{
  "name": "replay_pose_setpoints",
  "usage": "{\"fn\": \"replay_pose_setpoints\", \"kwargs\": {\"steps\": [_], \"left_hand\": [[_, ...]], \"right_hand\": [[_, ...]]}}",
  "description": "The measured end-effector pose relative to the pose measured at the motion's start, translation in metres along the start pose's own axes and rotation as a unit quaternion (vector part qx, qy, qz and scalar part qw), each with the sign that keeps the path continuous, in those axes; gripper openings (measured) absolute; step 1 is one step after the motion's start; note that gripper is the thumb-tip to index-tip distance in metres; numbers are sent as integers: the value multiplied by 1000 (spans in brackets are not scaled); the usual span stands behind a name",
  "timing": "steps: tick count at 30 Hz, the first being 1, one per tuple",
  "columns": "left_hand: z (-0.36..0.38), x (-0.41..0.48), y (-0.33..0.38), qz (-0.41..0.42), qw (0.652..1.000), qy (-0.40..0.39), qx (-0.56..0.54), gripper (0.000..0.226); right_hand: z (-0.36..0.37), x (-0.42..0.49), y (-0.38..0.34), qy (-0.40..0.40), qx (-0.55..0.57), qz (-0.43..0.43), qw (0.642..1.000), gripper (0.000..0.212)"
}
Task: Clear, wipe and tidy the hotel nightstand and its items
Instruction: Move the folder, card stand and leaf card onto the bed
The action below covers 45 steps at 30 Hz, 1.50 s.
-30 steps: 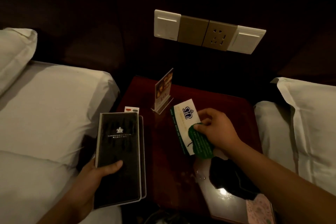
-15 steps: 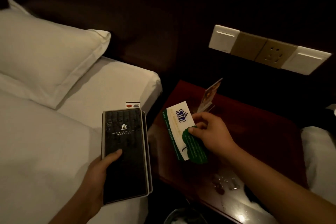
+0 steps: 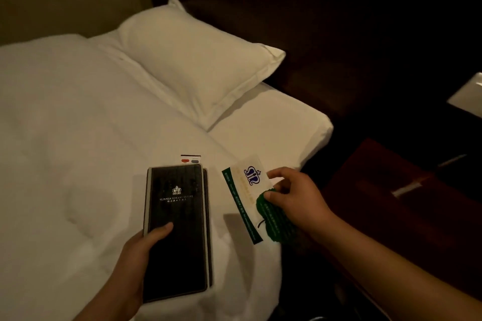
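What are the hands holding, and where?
Left hand grips the black folder by its lower left edge; right hand pinches the cards at their right edge.

Head view, sole camera | worn on my head, wide-angle | faces forward and down over the bed [image 3: 78, 151] | near range: my left hand [image 3: 135, 253] and right hand [image 3: 294, 195] fill the lower frame | pillow [image 3: 198, 65] toward the top | nightstand [image 3: 386, 190] cut at right edge
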<state>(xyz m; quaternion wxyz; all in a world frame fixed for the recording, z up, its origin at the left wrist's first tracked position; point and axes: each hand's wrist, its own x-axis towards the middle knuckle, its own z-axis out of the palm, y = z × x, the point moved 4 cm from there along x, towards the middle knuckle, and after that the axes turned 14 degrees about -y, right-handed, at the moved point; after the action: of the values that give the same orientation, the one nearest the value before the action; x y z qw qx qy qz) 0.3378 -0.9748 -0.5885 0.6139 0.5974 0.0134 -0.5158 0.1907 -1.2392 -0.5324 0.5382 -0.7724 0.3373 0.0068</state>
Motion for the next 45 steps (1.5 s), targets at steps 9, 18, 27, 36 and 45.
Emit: {"fn": "replay_pose_setpoints", "kwargs": {"steps": [9,18,27,36,45], "left_hand": [[-214,-57,21,0,993,110,30,54],[-373,-88,49,8,938,285,195,49],[-447,-103,76,95,836,437,317,15],[-390,-76,53,82,854,274,435,26],[-335,-42,63,32,803,213,555,66]], "right_hand": [[170,52,-116,-110,-124,-30,986,32],[325,104,-190,-162,-188,-77,966,31],[421,146,-197,-159,-243,-80,953,41],[415,145,-191,-87,-305,-168,933,39],[369,130,-172,-103,-240,-177,949,36]]}}
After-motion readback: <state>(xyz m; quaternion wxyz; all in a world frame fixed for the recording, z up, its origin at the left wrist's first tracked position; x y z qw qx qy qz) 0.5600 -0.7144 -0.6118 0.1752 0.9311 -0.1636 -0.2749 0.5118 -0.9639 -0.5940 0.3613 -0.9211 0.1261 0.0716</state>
